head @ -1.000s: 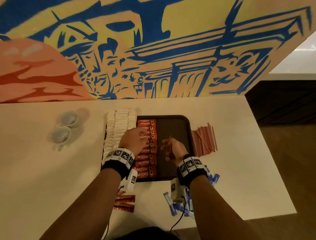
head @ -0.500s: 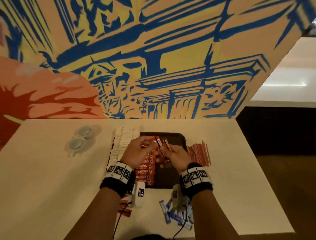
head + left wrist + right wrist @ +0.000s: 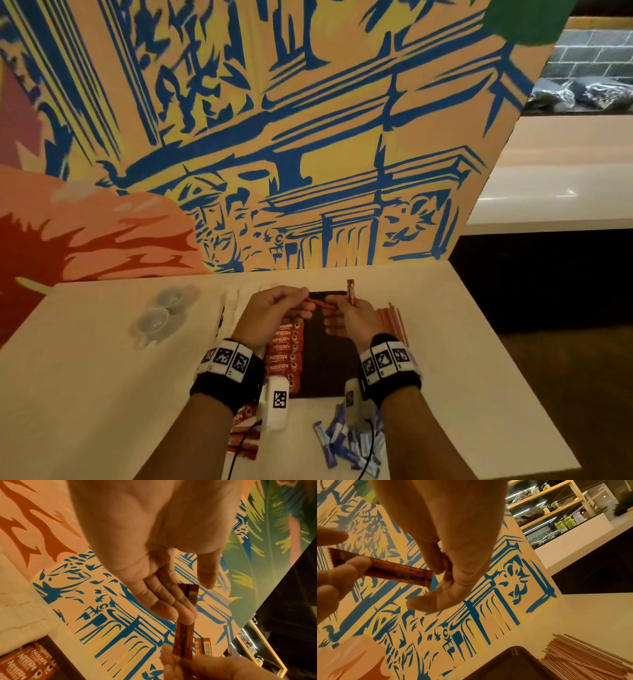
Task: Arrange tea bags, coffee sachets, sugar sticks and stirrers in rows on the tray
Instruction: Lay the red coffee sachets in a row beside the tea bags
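Note:
Both hands hover over the far end of the dark tray (image 3: pixel 323 370). My left hand (image 3: pixel 303 299) pinches one end of an orange coffee sachet (image 3: pixel 320 303) lying level between the hands. The right hand (image 3: pixel 342 306) touches its other end and grips a second sachet (image 3: pixel 350 295) upright. In the left wrist view, the left fingers (image 3: pixel 171 609) lie along the first sachet (image 3: pixel 184 635); the second sachet (image 3: pixel 204 647) shows behind it. A row of Nescafe sachets (image 3: pixel 284 353) fills the tray's left-middle, with white tea bags (image 3: pixel 233 305) further left. The tray's right half is bare.
Thin reddish stirrers (image 3: pixel 394 320) lie heaped on the table right of the tray, also the stirrers (image 3: pixel 583 658) in the right wrist view. Blue sugar sticks (image 3: pixel 349 442) and loose coffee sachets (image 3: pixel 243 435) sit at the near edge. Two small cups (image 3: pixel 157 317) stand far left. A painted wall rises behind.
Both hands rose and moved toward the tray's far end. The left hand left the sachet row and now pinches one of the two sachets the right hand brought. The head tilted up.

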### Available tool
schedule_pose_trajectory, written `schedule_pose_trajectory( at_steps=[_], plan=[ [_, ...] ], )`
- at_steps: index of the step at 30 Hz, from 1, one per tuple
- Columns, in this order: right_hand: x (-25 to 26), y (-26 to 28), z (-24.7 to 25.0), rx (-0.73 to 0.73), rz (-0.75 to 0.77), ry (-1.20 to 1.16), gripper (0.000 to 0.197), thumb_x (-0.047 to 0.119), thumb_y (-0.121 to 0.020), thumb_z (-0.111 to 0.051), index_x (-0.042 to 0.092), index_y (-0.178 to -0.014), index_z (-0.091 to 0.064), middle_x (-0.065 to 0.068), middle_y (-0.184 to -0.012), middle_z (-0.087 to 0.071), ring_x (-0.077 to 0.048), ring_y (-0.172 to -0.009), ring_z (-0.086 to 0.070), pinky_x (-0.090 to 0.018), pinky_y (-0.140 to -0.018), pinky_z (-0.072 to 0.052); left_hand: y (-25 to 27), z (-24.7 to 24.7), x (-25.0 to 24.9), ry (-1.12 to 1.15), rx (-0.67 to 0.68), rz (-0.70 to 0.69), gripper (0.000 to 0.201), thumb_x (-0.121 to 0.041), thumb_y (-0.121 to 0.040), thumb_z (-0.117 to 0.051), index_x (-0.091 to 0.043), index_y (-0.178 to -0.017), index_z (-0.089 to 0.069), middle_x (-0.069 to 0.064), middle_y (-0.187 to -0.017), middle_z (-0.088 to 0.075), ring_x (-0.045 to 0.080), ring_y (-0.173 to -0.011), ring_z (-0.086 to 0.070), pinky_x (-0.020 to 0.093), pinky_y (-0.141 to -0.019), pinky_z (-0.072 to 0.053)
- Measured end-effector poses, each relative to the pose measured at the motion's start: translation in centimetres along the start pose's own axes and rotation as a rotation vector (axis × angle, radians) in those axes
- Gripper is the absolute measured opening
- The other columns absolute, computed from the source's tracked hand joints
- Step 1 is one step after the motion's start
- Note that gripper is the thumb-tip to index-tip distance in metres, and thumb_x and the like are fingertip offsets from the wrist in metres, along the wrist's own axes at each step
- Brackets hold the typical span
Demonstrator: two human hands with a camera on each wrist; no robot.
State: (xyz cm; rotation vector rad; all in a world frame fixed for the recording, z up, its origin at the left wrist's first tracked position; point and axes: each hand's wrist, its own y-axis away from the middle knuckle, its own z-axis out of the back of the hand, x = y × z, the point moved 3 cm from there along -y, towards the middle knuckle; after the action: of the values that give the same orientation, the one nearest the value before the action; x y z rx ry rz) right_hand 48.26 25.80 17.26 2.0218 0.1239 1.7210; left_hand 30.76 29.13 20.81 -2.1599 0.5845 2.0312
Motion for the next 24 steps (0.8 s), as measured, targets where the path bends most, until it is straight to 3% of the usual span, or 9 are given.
schedule_pose_trajectory(
  at_steps=[3, 5, 8, 11, 14, 16, 21, 24],
  plan=[
    [1.2, 0.1, 0.1, -0.066, 0.041, 0.029, 0.031, 0.002, -0.105, -0.039, 0.008, -0.126, -0.062, -0.01, -0.092, -0.069, -0.018, -0.068, -0.061, -0.027, -0.06, -0.055, 0.3, 0.4, -0.9, -0.037, -0.01, -0.025, 0.025, -0.02, -0.091, -0.07, 0.002, -0.102, -0.071, 0.019, -0.094, -0.076, 0.03, -0.086, -0.071, 0.033, -0.08, -0.057],
    [2.2, 0.5, -0.1, -0.087, 0.082, 0.075, 0.033, 0.003, -0.105, -0.041, 0.013, -0.125, -0.064, -0.005, -0.093, -0.069, -0.013, -0.063, -0.054, -0.025, -0.058, -0.049, 0.5, 0.9, -1.7, -0.069, -0.01, -0.052, 0.017, -0.011, -0.09, -0.07, 0.0, -0.102, -0.07, 0.018, -0.092, -0.076, 0.029, -0.085, -0.07, 0.032, -0.08, -0.058],
    [3.9, 1.2, -1.0, -0.102, 0.096, 0.062, 0.025, 0.029, -0.105, -0.051, 0.017, -0.119, -0.068, -0.002, -0.092, -0.066, -0.012, -0.068, -0.048, -0.028, -0.064, -0.043, 0.8, 1.8, -3.0, -0.095, -0.011, -0.097, 0.024, -0.007, -0.09, -0.07, -0.008, -0.113, -0.066, 0.018, -0.092, -0.076, 0.029, -0.085, -0.072, 0.035, -0.081, -0.059],
    [6.0, 1.9, -2.2, -0.022, 0.11, 0.033, 0.048, 0.063, -0.094, -0.056, 0.021, -0.109, -0.074, 0.0, -0.089, -0.063, -0.009, -0.064, -0.042, -0.025, -0.057, -0.037, 1.0, 2.7, -4.4, -0.143, -0.022, -0.142, 0.027, -0.01, -0.091, -0.07, -0.012, -0.117, -0.064, 0.013, -0.095, -0.077, 0.028, -0.087, -0.074, 0.034, -0.081, -0.059],
    [7.6, 2.5, -3.5, 0.118, 0.156, -0.06, 0.063, 0.069, -0.089, -0.054, 0.013, -0.109, -0.075, 0.001, -0.079, -0.063, -0.006, -0.051, -0.031, -0.024, -0.05, -0.026, 1.1, 3.7, -5.9, -0.171, -0.052, -0.194, 0.019, -0.011, -0.093, -0.068, -0.007, -0.111, -0.067, 0.01, -0.094, -0.078, 0.027, -0.085, -0.074, 0.03, -0.077, -0.058],
    [8.6, 3.1, -4.3, 0.168, 0.19, -0.109, 0.062, 0.065, -0.091, -0.053, 0.01, -0.108, -0.076, 0.0, -0.08, -0.067, -0.006, -0.05, -0.03, -0.024, -0.051, -0.025, 1.5, 4.5, -6.9, -0.188, -0.091, -0.229, 0.015, -0.01, -0.093, -0.068, -0.006, -0.108, -0.068, 0.008, -0.09, -0.078, 0.022, -0.079, -0.074, 0.029, -0.074, -0.057],
    [10.3, 3.8, -6.2, 0.167, 0.317, -0.043, 0.024, 0.032, -0.092, -0.071, 0.009, -0.096, -0.075, -0.005, -0.083, -0.07, -0.007, -0.05, -0.032, -0.023, -0.05, -0.026, 2.1, 6.6, -8.8, -0.167, -0.108, -0.273, 0.015, -0.011, -0.093, -0.069, -0.006, -0.106, -0.072, 0.011, -0.088, -0.077, 0.016, -0.071, -0.068, 0.024, -0.069, -0.056],
    [10.9, 3.8, -7.0, 0.16, 0.361, -0.106, 0.018, 0.026, -0.093, -0.071, 0.019, -0.077, -0.077, -0.008, -0.082, -0.07, -0.009, -0.05, -0.029, -0.027, -0.052, -0.024, 2.2, 7.6, -9.5, -0.115, -0.076, -0.286, 0.015, -0.015, -0.094, -0.066, -0.006, -0.102, -0.075, 0.011, -0.089, -0.076, 0.014, -0.071, -0.065, 0.024, -0.07, -0.056]
  ],
)
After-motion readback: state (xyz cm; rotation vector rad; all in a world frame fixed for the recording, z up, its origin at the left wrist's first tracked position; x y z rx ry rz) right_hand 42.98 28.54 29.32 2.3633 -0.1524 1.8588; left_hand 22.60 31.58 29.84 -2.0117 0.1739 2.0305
